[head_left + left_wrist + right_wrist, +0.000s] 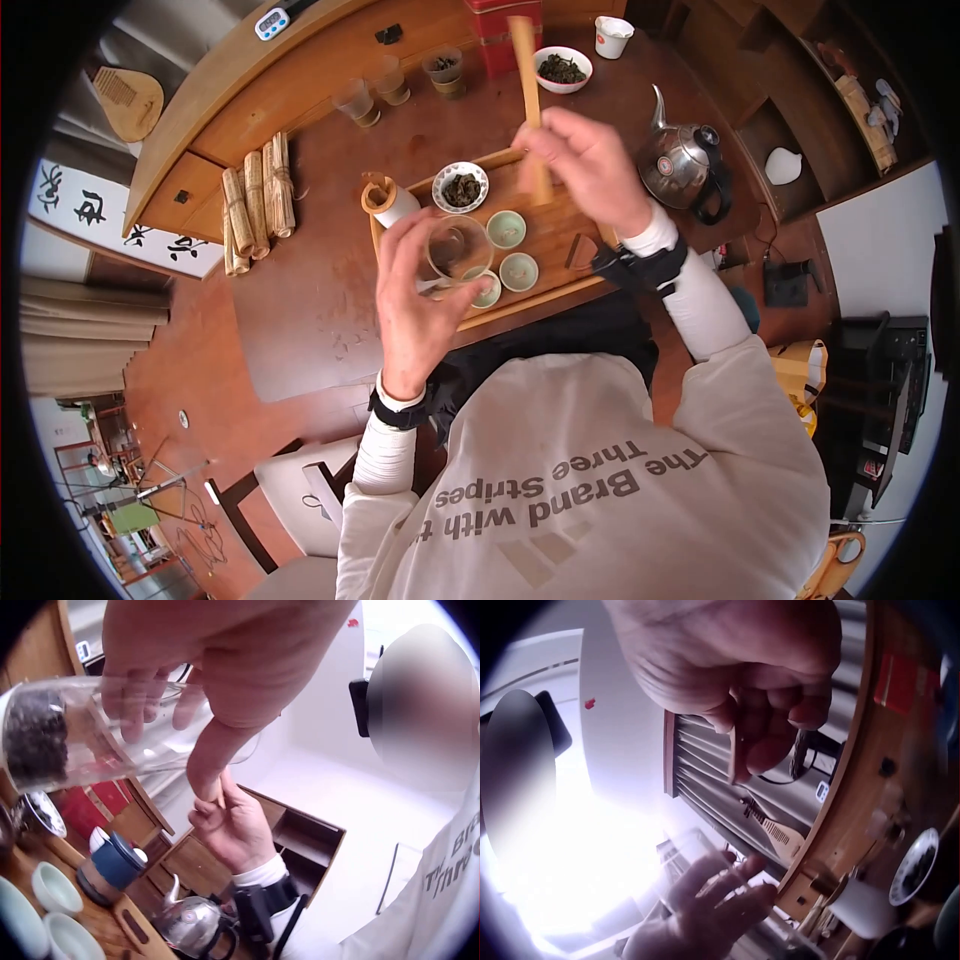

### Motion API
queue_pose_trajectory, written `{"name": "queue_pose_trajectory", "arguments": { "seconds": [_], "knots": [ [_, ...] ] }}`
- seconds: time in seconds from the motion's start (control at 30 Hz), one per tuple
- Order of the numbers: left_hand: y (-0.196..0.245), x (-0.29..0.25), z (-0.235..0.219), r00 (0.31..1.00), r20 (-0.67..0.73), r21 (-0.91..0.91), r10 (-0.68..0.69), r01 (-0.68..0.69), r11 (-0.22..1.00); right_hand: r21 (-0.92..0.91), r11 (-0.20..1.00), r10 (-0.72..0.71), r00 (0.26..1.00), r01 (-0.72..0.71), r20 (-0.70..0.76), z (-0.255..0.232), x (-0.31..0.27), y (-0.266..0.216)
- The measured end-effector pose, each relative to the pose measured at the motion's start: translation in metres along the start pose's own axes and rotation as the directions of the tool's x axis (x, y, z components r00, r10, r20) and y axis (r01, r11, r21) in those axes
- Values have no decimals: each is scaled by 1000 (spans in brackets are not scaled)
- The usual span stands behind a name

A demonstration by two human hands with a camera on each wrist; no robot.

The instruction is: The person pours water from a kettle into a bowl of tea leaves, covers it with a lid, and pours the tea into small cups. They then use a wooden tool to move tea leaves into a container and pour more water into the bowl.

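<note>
My left hand (418,310) grips a clear glass (460,248) over the left part of the wooden tray; dark leaves (36,739) lie at the glass's far end in the left wrist view. In my right hand (590,165) I pinch a long light wooden strip (530,75), held upright above the tray's right part. Small pale green cups (507,229) stand under and beside the glass. A patterned bowl of dark leaves (461,188) sits behind them, and a white holder (393,204) with wooden pieces stands to its left.
A steel kettle (680,165) stands right of the tray (560,290). Behind are a white bowl of leaves (562,70), a red box (497,30), a paper cup (612,37) and glasses (357,102). Bamboo rolls (257,205) lie at the left.
</note>
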State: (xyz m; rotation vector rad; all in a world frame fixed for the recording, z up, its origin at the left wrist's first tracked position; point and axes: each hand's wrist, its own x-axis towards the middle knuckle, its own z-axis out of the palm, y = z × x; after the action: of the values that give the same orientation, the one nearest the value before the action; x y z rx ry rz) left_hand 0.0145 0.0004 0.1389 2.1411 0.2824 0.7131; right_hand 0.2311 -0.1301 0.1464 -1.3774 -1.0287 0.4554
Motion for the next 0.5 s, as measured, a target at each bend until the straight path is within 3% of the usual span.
{"name": "queue_pose_trajectory", "arguments": {
  "seconds": [0.07, 0.13, 0.2, 0.4, 0.5],
  "knots": [
    [0, -3, -9, 993, -113, 300, -26, 59, 952, -21, 1000, -3, 1000, 3, 4, -20, -6, -2],
    [-3, 0, -15, 991, -134, 320, -18, 61, 945, -17, 1000, -19, 999, 18, -39, -28, -14, -6],
    [-12, 6, -20, 989, -118, 502, 88, -17, 865, -60, 992, 103, 990, -110, -101, -34, -24, -6],
    [-36, 28, -7, 993, -2, 638, 119, -91, 765, 18, 985, 174, 972, -173, -157, -43, -40, 14],
    [-44, 38, 1, 996, 52, 728, 66, -83, 681, 64, 983, 183, 966, -174, -184, -50, -43, 20]
  ]
}}
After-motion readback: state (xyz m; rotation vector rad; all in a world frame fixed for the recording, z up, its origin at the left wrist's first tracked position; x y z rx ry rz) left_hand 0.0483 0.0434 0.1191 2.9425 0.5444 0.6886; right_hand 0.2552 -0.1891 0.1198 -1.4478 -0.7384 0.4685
